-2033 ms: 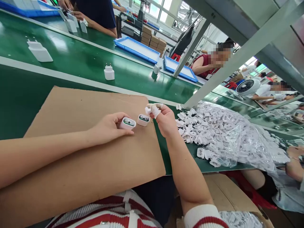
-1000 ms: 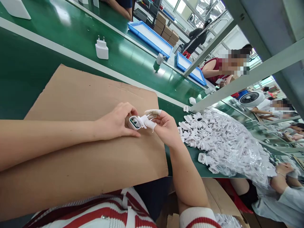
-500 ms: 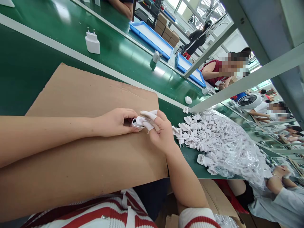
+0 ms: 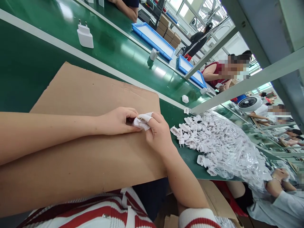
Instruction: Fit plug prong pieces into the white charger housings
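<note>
Over the sheet of brown cardboard (image 4: pixel 90 158), my left hand (image 4: pixel 118 121) grips a small white plastic charger housing (image 4: pixel 137 123) between thumb and fingers. My right hand (image 4: pixel 158 129), with white finger cots on its thumb and fingertips, is closed around the housing's other side. Its fingers cover most of the part, and whatever lies inside the housing is hidden. Right of the cardboard lies a heap of white plug housings (image 4: pixel 204 136), some of them with pins, spilling out of a clear plastic bag (image 4: pixel 239 152).
Beyond the cardboard runs a green conveyor belt (image 4: pixel 114 53) carrying white plug chargers (image 4: pixel 85 36). Blue trays (image 4: pixel 154 41) line its far side. A slanting metal frame (image 4: pixel 249 79) crosses at the right. Co-workers sit across the belt and at the lower right.
The chargers on the belt have shifted left. My right fingers have closed down onto the housing, covering the opening and the white piece seen there before. My left hand has hardly moved.
</note>
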{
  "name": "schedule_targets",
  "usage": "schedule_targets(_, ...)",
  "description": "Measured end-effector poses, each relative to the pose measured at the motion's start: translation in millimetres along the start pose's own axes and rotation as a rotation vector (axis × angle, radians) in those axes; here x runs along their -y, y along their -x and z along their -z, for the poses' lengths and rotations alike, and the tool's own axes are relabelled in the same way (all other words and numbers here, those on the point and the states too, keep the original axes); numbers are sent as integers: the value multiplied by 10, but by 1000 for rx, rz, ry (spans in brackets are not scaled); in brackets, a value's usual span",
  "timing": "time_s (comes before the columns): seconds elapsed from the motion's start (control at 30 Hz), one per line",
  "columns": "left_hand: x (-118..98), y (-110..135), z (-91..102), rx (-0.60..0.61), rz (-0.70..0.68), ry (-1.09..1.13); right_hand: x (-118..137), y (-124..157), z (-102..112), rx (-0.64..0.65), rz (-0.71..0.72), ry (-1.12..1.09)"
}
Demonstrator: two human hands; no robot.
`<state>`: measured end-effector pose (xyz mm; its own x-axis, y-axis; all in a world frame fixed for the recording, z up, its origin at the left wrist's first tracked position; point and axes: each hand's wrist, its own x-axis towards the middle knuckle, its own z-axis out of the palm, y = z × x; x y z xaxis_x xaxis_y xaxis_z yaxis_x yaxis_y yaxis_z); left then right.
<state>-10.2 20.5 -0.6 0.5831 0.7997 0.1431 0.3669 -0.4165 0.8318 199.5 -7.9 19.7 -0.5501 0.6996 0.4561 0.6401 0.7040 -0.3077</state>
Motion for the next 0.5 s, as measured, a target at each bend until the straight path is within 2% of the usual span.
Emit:
schedule_targets(0.23, -7, 2, -1, 10, 31, -10, 50, -96, 50, 96, -118, 41)
schedule_targets(0.37, -2, 6, 0, 8, 42, -31, 113, -91, 5, 45, -222, 119)
schedule_targets(0.5, 4, 10, -7, -3, 53, -64, 129, -60, -32, 5, -243, 155)
